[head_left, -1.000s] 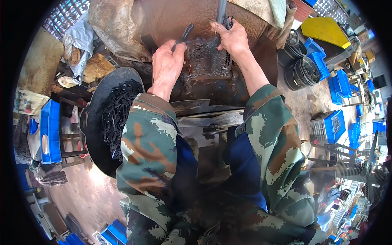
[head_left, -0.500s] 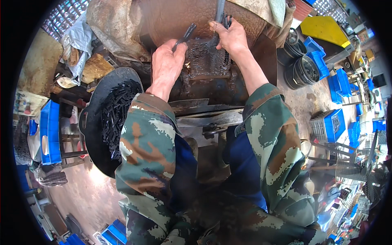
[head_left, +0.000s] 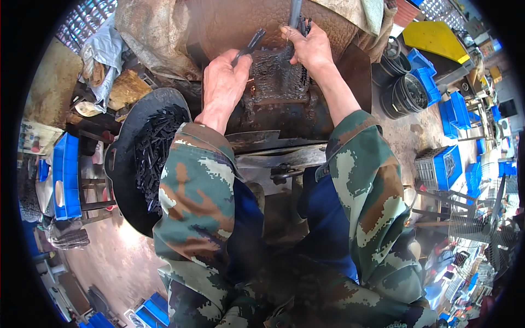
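Note:
My left hand [head_left: 227, 85] is closed around a few narrow black strips [head_left: 252, 44], whose ends stick out past the thumb toward the upper right. Across from it, my right hand [head_left: 313, 50] is closed, with more black strips [head_left: 304, 26] showing between thumb and fingers. An upright grey bar [head_left: 295, 12] comes down beside the right thumb. Between and below the hands lies a dark, greasy metal block [head_left: 273, 82]; a row of black pieces runs along its right side, under the right hand. What the fingertips touch is partly hidden.
Left of me, a black pan [head_left: 123, 131] holds a heap of black strips [head_left: 158, 147]. Sacking [head_left: 156, 38] hangs at the upper left. Dark buckets [head_left: 403, 97], blue crates [head_left: 449, 167] and a fan [head_left: 484, 235] stand to the right.
The strips in my left hand have shifted slightly up and to the right. My right hand has barely moved.

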A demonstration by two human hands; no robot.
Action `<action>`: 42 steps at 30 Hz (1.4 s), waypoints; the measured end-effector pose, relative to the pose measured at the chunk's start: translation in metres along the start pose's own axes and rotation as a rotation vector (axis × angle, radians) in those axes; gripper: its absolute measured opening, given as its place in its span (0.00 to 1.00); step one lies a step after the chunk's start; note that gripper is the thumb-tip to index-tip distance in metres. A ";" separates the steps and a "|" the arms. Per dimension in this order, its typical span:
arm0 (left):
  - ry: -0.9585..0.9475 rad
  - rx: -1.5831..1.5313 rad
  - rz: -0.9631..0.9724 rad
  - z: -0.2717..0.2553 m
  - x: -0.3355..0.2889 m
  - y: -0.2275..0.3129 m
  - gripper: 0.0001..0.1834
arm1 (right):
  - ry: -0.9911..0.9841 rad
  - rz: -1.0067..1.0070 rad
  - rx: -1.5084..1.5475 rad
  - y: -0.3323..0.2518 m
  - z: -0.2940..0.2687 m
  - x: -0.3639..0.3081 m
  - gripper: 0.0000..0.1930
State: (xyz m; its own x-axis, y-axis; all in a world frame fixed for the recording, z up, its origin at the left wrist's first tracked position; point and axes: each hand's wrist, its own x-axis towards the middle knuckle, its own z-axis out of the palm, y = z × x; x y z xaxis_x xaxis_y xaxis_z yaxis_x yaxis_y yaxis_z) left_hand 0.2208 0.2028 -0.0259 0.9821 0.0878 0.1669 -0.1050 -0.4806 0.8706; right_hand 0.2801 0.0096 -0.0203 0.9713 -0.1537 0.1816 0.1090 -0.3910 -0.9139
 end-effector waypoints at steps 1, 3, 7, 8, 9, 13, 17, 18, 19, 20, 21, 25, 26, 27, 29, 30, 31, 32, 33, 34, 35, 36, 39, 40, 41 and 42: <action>-0.001 0.002 0.002 0.000 0.000 0.000 0.17 | -0.001 0.001 0.000 0.000 0.000 0.000 0.21; -0.003 0.003 0.005 0.000 0.000 -0.001 0.17 | 0.001 -0.005 0.009 0.001 0.001 0.001 0.21; -0.005 0.002 0.018 0.001 0.000 -0.002 0.17 | -0.001 -0.015 0.001 0.003 0.000 0.001 0.21; -0.010 0.010 0.016 0.001 0.000 -0.002 0.17 | 0.000 -0.014 -0.004 0.003 0.000 0.001 0.21; -0.011 0.009 0.015 0.001 0.000 -0.001 0.17 | 0.003 -0.015 -0.010 0.003 0.000 0.001 0.22; -0.022 0.001 0.020 0.000 -0.001 0.001 0.17 | -0.002 -0.033 0.009 0.004 0.001 0.002 0.21; -0.026 0.008 0.022 0.000 0.000 0.000 0.17 | -0.002 -0.032 0.012 0.004 0.001 0.002 0.20; -0.027 0.007 0.022 0.001 0.000 0.000 0.17 | 0.002 -0.038 0.017 0.004 0.000 0.002 0.20; -0.023 0.009 0.027 0.001 0.000 0.000 0.18 | 0.003 -0.037 0.015 0.005 0.000 0.002 0.20; -0.019 0.012 0.031 0.002 0.000 0.001 0.18 | 0.003 -0.036 0.015 0.005 -0.001 0.002 0.20; -0.020 0.012 0.030 0.002 0.000 0.001 0.18 | 0.002 -0.033 0.016 0.005 -0.001 0.001 0.20; -0.024 0.035 0.038 0.001 0.000 0.000 0.18 | 0.004 -0.029 0.000 0.000 0.000 -0.002 0.20; -0.015 0.047 0.049 0.001 0.000 -0.002 0.18 | 0.000 -0.026 -0.004 -0.002 0.001 -0.003 0.20; -0.019 0.044 0.050 0.002 0.000 0.001 0.18 | 0.001 -0.022 -0.013 -0.001 -0.001 -0.003 0.21; -0.053 -0.006 0.013 0.004 -0.002 0.005 0.18 | 0.008 -0.022 -0.016 0.003 -0.004 -0.002 0.21; -0.051 -0.003 0.012 0.003 -0.001 0.002 0.18 | 0.005 -0.024 -0.011 0.001 -0.002 -0.002 0.21; -0.030 0.014 0.042 0.003 0.000 0.000 0.18 | 0.003 -0.025 -0.009 -0.001 -0.001 -0.003 0.21; -0.008 0.032 0.073 0.003 0.000 -0.003 0.18 | 0.003 -0.021 -0.021 -0.003 -0.001 -0.004 0.21; -0.010 0.031 0.072 0.003 0.000 -0.002 0.18 | 0.007 -0.016 -0.036 -0.002 -0.001 -0.004 0.21; -0.019 0.036 0.064 0.003 0.000 -0.001 0.17 | 0.007 -0.014 -0.037 -0.001 -0.002 -0.004 0.21; -0.029 0.041 0.056 0.003 -0.001 -0.001 0.17 | 0.003 -0.016 -0.040 -0.001 -0.002 -0.003 0.22; -0.030 0.041 0.056 0.002 -0.001 0.000 0.17 | -0.001 -0.019 -0.043 0.001 -0.002 -0.003 0.22; -0.056 0.054 0.028 0.002 -0.001 0.002 0.17 | 0.009 -0.026 -0.039 0.003 -0.002 0.000 0.22; -0.060 0.038 0.032 0.002 -0.001 0.002 0.17 | 0.008 -0.025 -0.039 0.003 -0.001 0.000 0.22; -0.064 0.022 0.035 0.001 -0.001 0.002 0.17 | -0.004 -0.029 -0.032 0.003 -0.001 0.000 0.23; -0.065 0.022 0.035 0.002 -0.001 0.001 0.17 | -0.015 -0.032 -0.025 0.004 -0.001 0.000 0.23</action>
State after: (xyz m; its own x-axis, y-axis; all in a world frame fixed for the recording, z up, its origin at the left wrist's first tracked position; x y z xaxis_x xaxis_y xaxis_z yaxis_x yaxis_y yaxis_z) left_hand 0.2196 0.2006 -0.0258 0.9860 0.0143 0.1664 -0.1369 -0.5015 0.8542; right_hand 0.2800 0.0068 -0.0232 0.9704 -0.1273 0.2054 0.1352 -0.4183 -0.8982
